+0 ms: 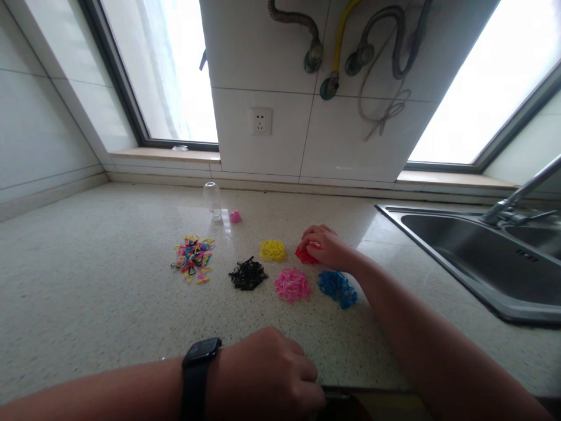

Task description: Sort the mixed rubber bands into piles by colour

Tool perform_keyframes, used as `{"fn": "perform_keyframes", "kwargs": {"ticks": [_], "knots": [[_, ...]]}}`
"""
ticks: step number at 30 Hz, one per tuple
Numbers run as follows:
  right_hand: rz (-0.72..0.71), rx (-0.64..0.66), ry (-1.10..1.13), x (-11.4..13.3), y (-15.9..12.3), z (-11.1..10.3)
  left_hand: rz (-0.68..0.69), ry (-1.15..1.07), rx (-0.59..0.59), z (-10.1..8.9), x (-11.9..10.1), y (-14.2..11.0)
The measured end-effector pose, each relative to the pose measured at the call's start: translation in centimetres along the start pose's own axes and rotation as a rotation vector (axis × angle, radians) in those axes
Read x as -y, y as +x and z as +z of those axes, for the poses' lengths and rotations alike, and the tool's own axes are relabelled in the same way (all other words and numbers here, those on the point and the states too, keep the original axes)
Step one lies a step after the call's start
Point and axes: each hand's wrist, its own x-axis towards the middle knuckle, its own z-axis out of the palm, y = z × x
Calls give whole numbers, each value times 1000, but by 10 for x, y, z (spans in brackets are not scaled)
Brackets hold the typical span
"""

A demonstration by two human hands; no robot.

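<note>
My right hand (324,245) reaches over a small pile of red rubber bands (303,255), its fingertips bent down and closed on the bands. How many are pinched is hidden. Close by lie piles of yellow rubber bands (272,250), pink rubber bands (293,285), blue rubber bands (337,289) and black rubber bands (248,274). Farther left is a mixed-colour heap of small rubber bands (193,257). My left hand (267,374), with a black watch (202,351) on its wrist, rests curled in a fist by the counter's front edge; nothing shows in it.
Behind the piles, a clear bottle (213,202) stands beside a pink cap (235,217). A steel sink (460,275) with a faucet (504,207) is set into the speckled counter (109,304) at right. The tiled wall carries a socket (262,121), valves and hoses.
</note>
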Motion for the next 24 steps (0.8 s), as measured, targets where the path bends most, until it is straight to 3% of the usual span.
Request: {"fn": "perform_keyframes", "kwargs": {"ticks": [8,14,19,24], "knots": [[-8,-39,19,0,1,-1,0,-9,-28,0,1,0],[35,-162,69,-17,1,-5,-7,-14,-21,0,0,0],[203,-239,140,-44,0,-2,-12,-19,-14,1,0,-1],[370,-126,301,-65,-2,5,-8,9,-8,0,0,-1]]}}
